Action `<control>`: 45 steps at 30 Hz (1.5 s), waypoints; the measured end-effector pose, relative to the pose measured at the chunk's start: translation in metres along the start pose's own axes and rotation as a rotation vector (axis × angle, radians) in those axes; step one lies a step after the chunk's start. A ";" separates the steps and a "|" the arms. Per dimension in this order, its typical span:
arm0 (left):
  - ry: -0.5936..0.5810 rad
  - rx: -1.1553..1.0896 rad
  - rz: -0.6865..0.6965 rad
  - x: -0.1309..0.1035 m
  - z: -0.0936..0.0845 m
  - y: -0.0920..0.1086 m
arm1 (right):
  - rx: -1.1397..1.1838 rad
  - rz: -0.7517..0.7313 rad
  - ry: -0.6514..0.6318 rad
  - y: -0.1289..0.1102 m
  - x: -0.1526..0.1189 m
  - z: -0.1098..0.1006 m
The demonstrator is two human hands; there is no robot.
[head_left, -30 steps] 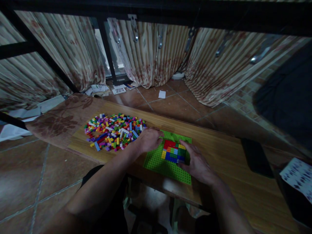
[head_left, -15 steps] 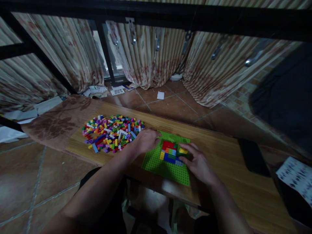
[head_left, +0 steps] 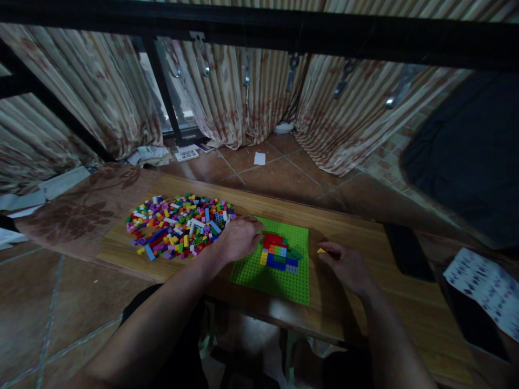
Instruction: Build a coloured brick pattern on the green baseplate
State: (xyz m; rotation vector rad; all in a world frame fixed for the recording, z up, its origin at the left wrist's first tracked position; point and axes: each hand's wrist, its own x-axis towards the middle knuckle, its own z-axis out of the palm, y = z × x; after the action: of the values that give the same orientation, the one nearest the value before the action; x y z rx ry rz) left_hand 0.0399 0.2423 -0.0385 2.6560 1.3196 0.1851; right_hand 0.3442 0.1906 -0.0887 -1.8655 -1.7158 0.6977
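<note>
A green studded baseplate [head_left: 247,275] lies on the wooden table. Near its middle sits a patch of joined toy bricks [head_left: 276,262] in red, orange, blue, yellow, green and grey. My left hand [head_left: 242,237] is over the plate's far left corner, fingers curled together; whatever they hold, if anything, is hidden. To the right of the plate, my right hand [head_left: 346,265] pinches a yellow toy brick [head_left: 321,250] between thumb and fingers, just above the wood.
A big loose pile of mixed toy bricks [head_left: 178,227] lies left of the plate. A black flat object [head_left: 409,253] rests at the table's right, with a printed sheet [head_left: 482,289] beyond it. Striped curtains [head_left: 251,102] hang past the table's far side.
My right hand has moved right, off the baseplate, carrying the yellow brick away from beside the joined bricks. The left hand stays near the plate's far left corner. The view has shifted slightly.
</note>
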 end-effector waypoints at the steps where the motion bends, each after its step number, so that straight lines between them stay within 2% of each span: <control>1: 0.008 -0.008 0.017 -0.001 0.000 0.001 | -0.044 -0.010 0.000 0.001 0.000 -0.001; 6: 0.036 -0.052 0.037 -0.003 0.001 0.007 | -0.134 -0.054 0.071 -0.014 -0.002 0.005; 10: 0.049 -0.069 0.036 -0.004 0.004 0.012 | 0.023 -0.139 -0.090 -0.040 -0.009 0.022; 13: 0.055 -0.066 0.025 -0.004 0.007 0.016 | 0.032 -0.187 -0.119 -0.049 -0.011 0.034; 16: 0.038 -0.073 0.021 -0.003 0.011 0.018 | 0.073 -0.160 -0.073 -0.046 -0.011 0.032; 19: 0.018 -0.080 0.036 -0.003 0.014 0.018 | 0.058 -0.117 -0.052 -0.037 -0.009 0.021; 22: 0.027 -0.075 0.053 -0.004 0.018 0.018 | -0.021 -0.090 -0.083 -0.029 -0.008 0.007; 25: 0.034 -0.065 0.053 -0.007 0.018 0.021 | -0.082 -0.139 -0.054 -0.028 -0.009 0.001; 27: 0.034 -0.062 0.040 -0.008 0.017 0.026 | -0.077 -0.215 -0.041 -0.033 -0.011 0.003; 31: 0.045 -0.065 0.002 -0.008 0.019 0.038 | -0.098 -0.358 -0.170 -0.047 -0.018 0.018; 33: 0.064 -0.058 -0.034 -0.006 0.023 0.044 | -0.171 -0.382 -0.205 -0.053 -0.022 0.026; 37: 0.077 -0.028 -0.125 -0.003 0.036 0.054 | -0.237 -0.410 -0.182 -0.054 -0.025 0.038; 41: 0.073 0.007 -0.172 0.000 0.050 0.057 | -0.244 -0.456 -0.166 -0.051 -0.024 0.041; 45: 0.079 0.020 -0.198 0.002 0.056 0.057 | -0.255 -0.465 -0.179 -0.051 -0.024 0.040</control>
State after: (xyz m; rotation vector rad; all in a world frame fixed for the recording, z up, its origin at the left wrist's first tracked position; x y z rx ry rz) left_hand 0.0960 0.2043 -0.0810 2.5372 1.6059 0.2542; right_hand 0.2777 0.1712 -0.0833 -1.4965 -2.3394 0.4851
